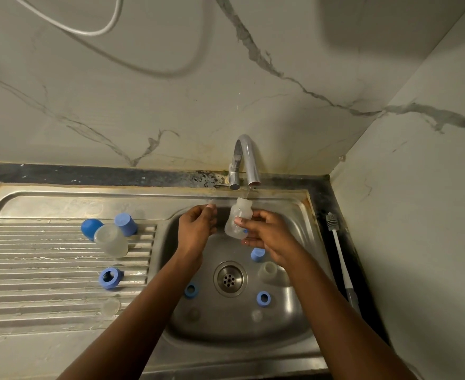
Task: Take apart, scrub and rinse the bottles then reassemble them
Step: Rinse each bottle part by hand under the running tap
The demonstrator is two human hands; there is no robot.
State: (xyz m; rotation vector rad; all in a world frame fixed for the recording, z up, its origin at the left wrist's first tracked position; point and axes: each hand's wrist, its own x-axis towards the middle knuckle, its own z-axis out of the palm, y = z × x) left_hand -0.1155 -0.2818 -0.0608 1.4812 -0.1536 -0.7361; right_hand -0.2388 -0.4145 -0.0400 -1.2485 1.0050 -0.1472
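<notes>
Two forearms reach up from the bottom edge over the steel sink. The right hand pinches a clear bottle between its thumb and curled fingers. The bottle's neck is up and tipped toward the tap, whose spout stands just above its mouth. A thin stream appears to fall into it. The left hand hangs just beside the bottle, fingers loosely curled, gripping nothing that shows.

This looks like the rinse. To do it well, keep the mouth squarely under the stream, let the bottle part-fill, swirl it, then tip it out over the basin. Turn it so the neck threads and outside are washed too. Wet plastic slips, so the left hand would do well to steady the base.

Much seems left to do. A second bottle lies on its side on the draining board, touching two blue caps. Blue rings lie either side of the drain. A brush rests on the tabletop right of the sink.
</notes>
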